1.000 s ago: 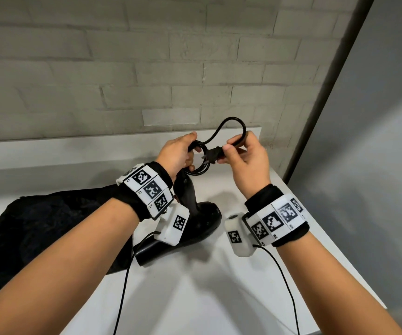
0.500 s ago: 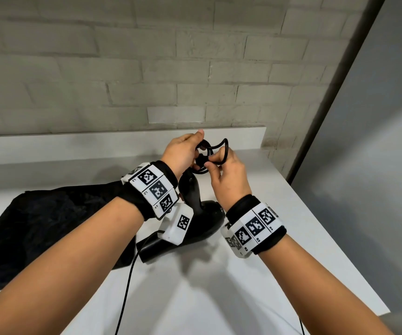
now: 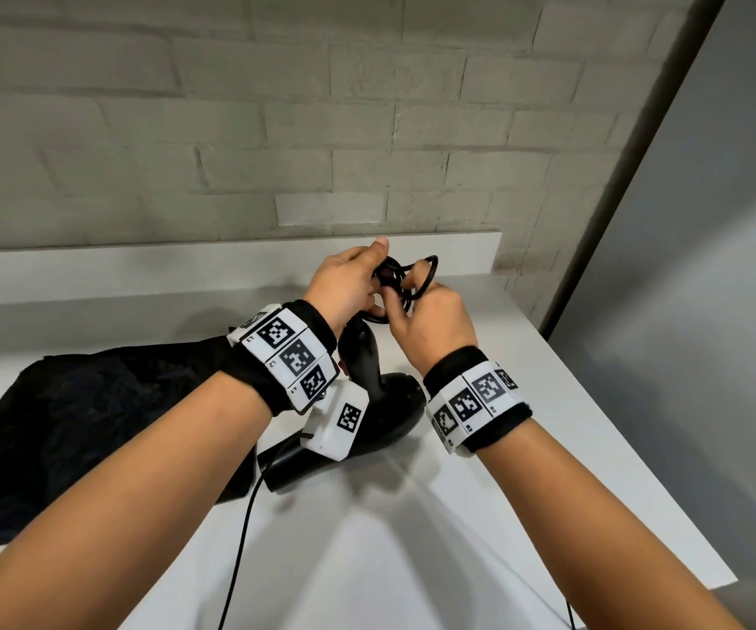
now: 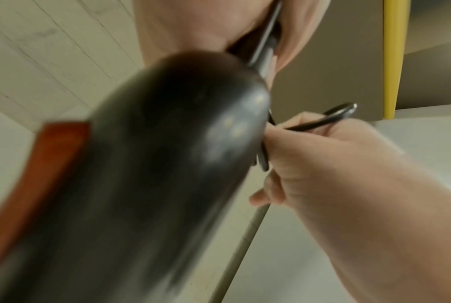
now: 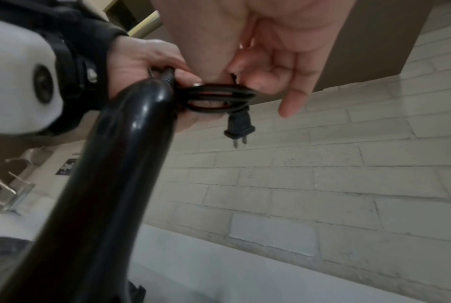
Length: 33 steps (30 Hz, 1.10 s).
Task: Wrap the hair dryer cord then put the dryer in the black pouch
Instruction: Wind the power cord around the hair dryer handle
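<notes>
The black hair dryer (image 3: 369, 416) lies mid-counter, nozzle over the black pouch (image 3: 94, 425) at the left edge; no readable writing shows. Its cord (image 5: 219, 98), a wider loop before, is now coiled tight above the handle, plug (image 5: 238, 125) dangling. The left hand (image 3: 349, 284) grips the coil; the right hand (image 3: 430, 320) pinches a loop, its outer fingers loosely extended.
</notes>
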{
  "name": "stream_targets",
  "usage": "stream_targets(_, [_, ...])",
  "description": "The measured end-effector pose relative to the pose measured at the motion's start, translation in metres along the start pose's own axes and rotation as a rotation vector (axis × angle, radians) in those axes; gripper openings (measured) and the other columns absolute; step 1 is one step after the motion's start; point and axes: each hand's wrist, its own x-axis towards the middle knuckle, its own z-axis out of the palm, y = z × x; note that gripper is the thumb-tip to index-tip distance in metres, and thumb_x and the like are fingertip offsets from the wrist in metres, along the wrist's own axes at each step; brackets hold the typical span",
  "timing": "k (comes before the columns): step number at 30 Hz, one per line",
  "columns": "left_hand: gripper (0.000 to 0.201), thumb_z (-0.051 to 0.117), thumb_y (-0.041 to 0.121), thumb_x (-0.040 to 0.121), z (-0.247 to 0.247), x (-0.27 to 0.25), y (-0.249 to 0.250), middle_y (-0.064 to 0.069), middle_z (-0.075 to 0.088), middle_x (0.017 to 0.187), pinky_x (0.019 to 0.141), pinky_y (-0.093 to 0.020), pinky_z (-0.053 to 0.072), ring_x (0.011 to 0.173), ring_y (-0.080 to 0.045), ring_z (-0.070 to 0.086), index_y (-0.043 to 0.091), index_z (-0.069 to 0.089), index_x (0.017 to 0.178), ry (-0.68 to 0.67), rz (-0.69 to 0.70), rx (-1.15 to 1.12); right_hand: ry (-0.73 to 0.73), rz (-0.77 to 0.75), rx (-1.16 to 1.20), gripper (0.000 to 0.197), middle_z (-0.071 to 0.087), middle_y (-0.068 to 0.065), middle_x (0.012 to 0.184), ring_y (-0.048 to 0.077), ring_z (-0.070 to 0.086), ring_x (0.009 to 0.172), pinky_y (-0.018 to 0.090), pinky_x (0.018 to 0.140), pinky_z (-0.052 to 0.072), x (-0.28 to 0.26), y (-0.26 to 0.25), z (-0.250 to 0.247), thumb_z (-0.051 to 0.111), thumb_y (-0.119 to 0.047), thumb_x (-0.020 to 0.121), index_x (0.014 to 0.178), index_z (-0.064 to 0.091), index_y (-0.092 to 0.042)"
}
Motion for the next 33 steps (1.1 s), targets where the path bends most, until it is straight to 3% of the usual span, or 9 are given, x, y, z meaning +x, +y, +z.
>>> stream_targets(2, [0.029, 0.049, 0.036, 0.093, 0.001, -0.001, 0.0, 0.004, 0.044, 0.051, 0.046, -0.024, 0.043, 0.029, -0.003, 0.035, 0.015, 0.053, 0.073, 0.005, -0.003, -0.009, -0.003, 0.059, -0.054, 0.028, 0.067, 0.017, 0.076, 0.036, 0.063, 0.076, 0.035, 0.064, 0.048, 0.001, 0.003, -0.001, 0.052, -0.034, 0.086, 0.091, 0.052, -0.007])
stream_targets(6, [0.03, 0.046, 0.031, 0.095, 0.002, -0.002, 0.003, 0.012, 0.039, 0.032, 0.048, -0.025, 0.039, 0.025, -0.003, 0.031, 0.015, 0.047, 0.07, -0.066, -0.017, 0.014, -0.023, 0.251, 0.154, 0.026, 0.052, -0.005, 0.052, 0.021, 0.056, 0.059, 0.027, 0.058, 0.045, 0.007, 0.013, 0.005, 0.058, -0.033, 0.075, 0.055, 0.047, -0.02])
stream_targets(8, [0.029, 0.044, 0.03, 0.096, 0.003, -0.004, 0.004, 0.01, 0.038, 0.029, 0.048, -0.024, 0.037, 0.024, -0.003, 0.031, 0.015, 0.047, 0.072, -0.107, -0.027, 0.02, -0.094, 0.192, 0.33, 0.011, 0.06, -0.004, 0.068, 0.015, 0.06, 0.066, 0.026, 0.065, 0.052, 0.01, 0.016, 0.011, 0.052, -0.019, 0.076, 0.081, 0.06, -0.012])
stream_targets(11, [0.025, 0.042, 0.03, 0.097, 0.004, -0.006, 0.005, 0.009, 0.041, 0.028, 0.048, -0.023, 0.036, 0.024, -0.003, 0.034, 0.014, 0.051, 0.079, -0.126, -0.035, 0.023, -0.166, 0.145, 0.589, 0.042, 0.058, 0.003, 0.09, 0.004, 0.057, 0.077, 0.005, 0.067, 0.048, 0.014, 0.013, 0.016, 0.04, 0.01, 0.079, 0.116, 0.049, -0.006])
stream_targets(16, [0.028, 0.041, 0.03, 0.097, 0.002, -0.004, 0.005, 0.009, 0.039, 0.029, 0.052, -0.028, 0.033, 0.024, -0.003, 0.033, 0.013, 0.051, 0.077, -0.12, -0.04, -0.004, -0.251, 0.128, 0.743, 0.035, 0.056, 0.002, 0.079, 0.007, 0.055, 0.069, 0.015, 0.067, 0.048, 0.019, 0.019, 0.019, 0.04, 0.002, 0.078, 0.108, 0.049, -0.015])
stream_targets(20, [0.034, 0.043, 0.031, 0.096, 0.0, 0.0, 0.005, 0.009, 0.037, 0.029, 0.052, -0.029, 0.031, 0.024, -0.003, 0.031, 0.013, 0.047, 0.067, -0.118, -0.06, -0.02, -0.316, 0.063, 0.577, 0.029, 0.06, 0.001, 0.074, 0.021, 0.058, 0.076, 0.036, 0.078, 0.051, 0.017, 0.036, 0.017, 0.051, -0.032, 0.075, 0.094, 0.058, -0.01])
stream_targets(23, [0.039, 0.046, 0.036, 0.094, -0.006, 0.007, 0.002, 0.012, 0.029, 0.035, 0.047, -0.025, 0.035, 0.029, -0.005, 0.024, 0.015, 0.048, 0.062, -0.08, -0.053, -0.017, -0.451, -0.076, 0.212, 0.051, 0.059, -0.005, 0.079, 0.023, 0.048, 0.088, 0.035, 0.082, 0.041, 0.008, 0.051, 0.009, 0.033, -0.055, 0.078, 0.096, 0.058, -0.014])
stream_targets(27, [0.038, 0.045, 0.038, 0.094, -0.013, 0.013, 0.001, 0.013, 0.03, 0.034, 0.04, -0.018, 0.037, 0.03, -0.005, 0.022, 0.012, 0.05, 0.067, -0.039, -0.058, 0.001, -0.517, -0.007, -0.065, 0.041, 0.061, 0.014, 0.091, 0.031, 0.045, 0.096, 0.041, 0.083, 0.041, -0.008, 0.078, 0.004, 0.026, -0.037, 0.091, 0.096, 0.053, -0.007])
stream_targets(33, [0.034, 0.049, 0.027, 0.094, -0.009, 0.009, 0.0, 0.012, 0.027, 0.037, 0.038, -0.016, 0.031, 0.029, -0.005, 0.02, 0.019, 0.038, 0.062, -0.132, -0.063, -0.029, -0.604, 0.289, -0.279, 0.026, 0.062, 0.017, 0.104, 0.035, 0.049, 0.102, 0.042, 0.087, 0.042, -0.004, 0.101, 0.014, 0.028, -0.024, 0.094, 0.098, 0.052, -0.014])
